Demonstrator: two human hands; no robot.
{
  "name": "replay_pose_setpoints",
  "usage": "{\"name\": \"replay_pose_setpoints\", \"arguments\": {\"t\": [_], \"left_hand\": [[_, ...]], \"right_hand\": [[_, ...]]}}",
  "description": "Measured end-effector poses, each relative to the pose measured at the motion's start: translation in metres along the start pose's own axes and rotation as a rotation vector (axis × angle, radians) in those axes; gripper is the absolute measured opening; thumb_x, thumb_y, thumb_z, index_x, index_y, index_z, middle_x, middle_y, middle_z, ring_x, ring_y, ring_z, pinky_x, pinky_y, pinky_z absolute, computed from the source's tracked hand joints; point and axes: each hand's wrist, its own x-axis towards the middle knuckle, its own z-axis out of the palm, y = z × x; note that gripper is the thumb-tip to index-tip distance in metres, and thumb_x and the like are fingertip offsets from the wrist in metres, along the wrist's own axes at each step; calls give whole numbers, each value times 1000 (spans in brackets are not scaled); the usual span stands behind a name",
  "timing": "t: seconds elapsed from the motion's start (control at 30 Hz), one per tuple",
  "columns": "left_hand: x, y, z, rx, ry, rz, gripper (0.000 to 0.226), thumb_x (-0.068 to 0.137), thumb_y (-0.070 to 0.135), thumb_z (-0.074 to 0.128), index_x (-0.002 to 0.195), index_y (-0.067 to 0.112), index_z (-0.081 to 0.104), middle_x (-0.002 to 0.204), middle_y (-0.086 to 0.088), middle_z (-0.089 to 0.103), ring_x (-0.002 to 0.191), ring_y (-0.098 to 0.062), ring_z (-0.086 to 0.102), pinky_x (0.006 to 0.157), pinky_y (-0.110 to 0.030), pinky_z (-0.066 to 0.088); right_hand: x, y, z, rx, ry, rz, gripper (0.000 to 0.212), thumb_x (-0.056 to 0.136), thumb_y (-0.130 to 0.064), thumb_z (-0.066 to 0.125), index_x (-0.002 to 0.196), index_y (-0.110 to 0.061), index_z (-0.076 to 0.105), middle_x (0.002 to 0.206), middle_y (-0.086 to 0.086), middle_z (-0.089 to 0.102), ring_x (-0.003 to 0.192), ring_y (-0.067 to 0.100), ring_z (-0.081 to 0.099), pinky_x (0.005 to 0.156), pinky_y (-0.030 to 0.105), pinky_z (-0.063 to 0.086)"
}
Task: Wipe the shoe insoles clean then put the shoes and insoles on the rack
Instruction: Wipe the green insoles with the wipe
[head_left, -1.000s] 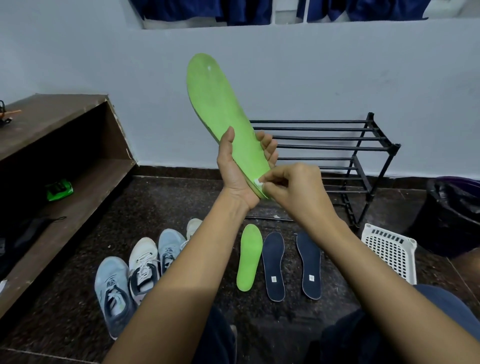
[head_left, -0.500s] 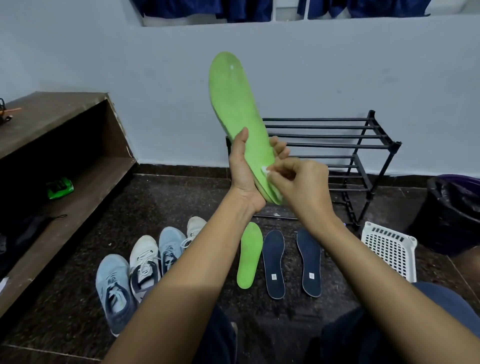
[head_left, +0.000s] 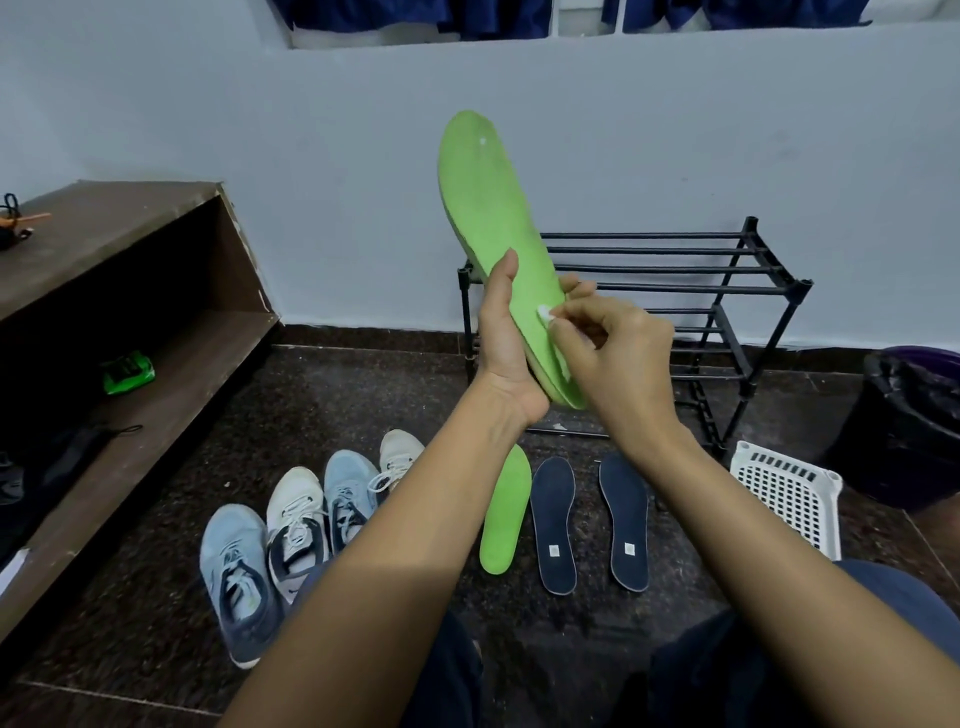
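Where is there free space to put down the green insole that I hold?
The top bars of the rack are bare. The floor between the wooden shelf and the shoes is free too. Straight ahead it is crowded: the shoes, a green insole and two dark insoles lie close side by side.

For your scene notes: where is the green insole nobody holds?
Head view, centre floor: the green insole lies between the shoes, left, and two navy insoles, right.
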Motion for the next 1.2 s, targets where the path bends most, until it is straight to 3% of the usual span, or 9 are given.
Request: {"name": "replay_pose_setpoints", "arguments": {"t": [0.13,0.2,0.3,0.47,0.57,0.7,0.83,1.03,1.2], "left_hand": [[5,10,-4,-101,38,39,55,86,60,45,88,6,59,77,-7,62,76,-20,62,78,-29,50],[7,14,-10,-97,40,55,57,84,62,44,90,7,61,79,-6,65,79,-20,63,79,-29,49],[7,12,-11,-91,33,79,59,86,62,42,92,7,61,80,-8,64,79,-20,64,79,-30,50],[2,-1,-2,-5,-31,22,57,88,60,39,87,6,58,82,-9,59,72,-19,60,69,-29,52],[6,6,-5,-74,-26,24,57,85,59,43,88,4,60,78,-9,62,76,-21,63,77,-31,50],[12,20,-16,-100,-21,30,63,85,64,39,94,5,62,81,-7,66,76,-20,66,84,-32,50],[11,20,-16,-67,-22,2,66,86,65,39,95,4,62,81,-7,65,72,-19,66,77,-30,53],[10,1,-4,-37,-43,-39,57,89,57,44,92,2,61,80,-10,64,73,-20,65,71,-27,56],[8,16,-10,-104,-113,-73,57,78,57,52,95,4,62,84,-8,64,73,-19,65,75,-29,54]], "right_hand": [[-2,0,0,-122,-171,70,11,84,-19,67,87,-12,76,77,7,72,72,22,66,73,29,52],[-5,1,-1,-116,-249,91,11,84,-21,69,84,-13,76,70,4,70,65,17,63,67,22,49],[-4,3,0,-40,-197,77,8,81,-19,72,79,-12,76,66,-1,69,55,6,56,58,7,40],[1,0,3,23,-7,-9,9,82,-12,70,87,-6,75,91,6,73,76,5,64,77,18,51],[0,-1,-5,18,-194,63,10,83,-17,72,89,-10,76,77,-1,70,63,-3,58,65,2,42],[-4,-1,-10,23,-444,110,7,80,-18,75,86,-15,76,66,-7,66,54,-11,54,54,2,36],[-10,-4,-5,97,-362,39,7,78,-14,75,85,-15,77,69,-6,69,62,-4,59,61,7,42],[-5,-4,0,87,-139,-81,12,77,-2,72,87,-8,76,81,-4,70,82,-7,58,74,0,40],[-2,-5,-11,36,-382,-58,11,78,-9,74,87,-15,77,81,-5,72,79,1,63,73,2,42]]}}
